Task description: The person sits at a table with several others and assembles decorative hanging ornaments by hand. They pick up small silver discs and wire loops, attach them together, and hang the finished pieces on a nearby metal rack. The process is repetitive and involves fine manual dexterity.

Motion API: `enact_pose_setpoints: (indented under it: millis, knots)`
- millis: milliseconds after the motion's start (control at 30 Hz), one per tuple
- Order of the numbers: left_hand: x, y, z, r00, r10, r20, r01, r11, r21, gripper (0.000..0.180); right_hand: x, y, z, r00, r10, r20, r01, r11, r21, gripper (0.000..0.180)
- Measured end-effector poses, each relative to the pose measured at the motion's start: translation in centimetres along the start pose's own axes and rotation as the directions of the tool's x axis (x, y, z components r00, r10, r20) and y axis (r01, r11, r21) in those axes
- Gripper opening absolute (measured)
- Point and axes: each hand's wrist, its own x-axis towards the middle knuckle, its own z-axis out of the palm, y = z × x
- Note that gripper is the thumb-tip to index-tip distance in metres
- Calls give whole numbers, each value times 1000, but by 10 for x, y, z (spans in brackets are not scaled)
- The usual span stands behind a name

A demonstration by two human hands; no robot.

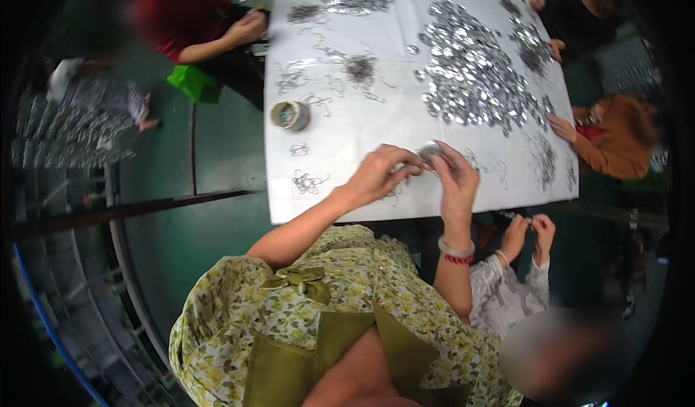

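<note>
Over the near edge of the white table, my right hand (pixel 457 181) pinches a round, shiny silver metal disc (pixel 428 149) between thumb and fingers. My left hand (pixel 380 174) is closed, its fingertips brought together right at the disc's left side. Whatever those left fingers hold is too small to make out. Beneath and beside the hands lie thin bent wire pieces (pixel 472 159). Farther off to the right spreads a large heap of similar silver discs (pixel 470 70).
A round tub (pixel 290 116) with small things inside stands at the table's left edge. Small wire heaps (pixel 308 182) lie nearby. Co-workers sit around: a red sleeve (pixel 170 16) far left, an orange sleeve (pixel 622 136) at right, and another person's hands (pixel 527 235) close on my right.
</note>
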Motion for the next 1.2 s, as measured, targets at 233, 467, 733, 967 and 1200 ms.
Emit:
enact_pose_setpoints:
  millis: [233,467,733,967,1200]
  knots:
    - [-7,-3,-4,1000,7,20,-8,998,60,11,-13,9,-9,999,31,31,-34,992,120,20]
    - [-18,-23,-22,995,-24,-92,25,1000,4,22,-9,24,3,987,162,-3,-159,973,164,13]
    - [36,-183,-91,934,-323,153,47,535,844,16,6,0,4,993,86,-81,-83,996,45,10]
    - [28,-230,-84,880,-379,287,-111,423,899,14,7,-3,-12,982,32,-188,-28,999,25,16]
    - [32,-186,-82,956,-191,221,-5,745,667,16,-10,1,-23,969,-40,-243,48,998,28,28]
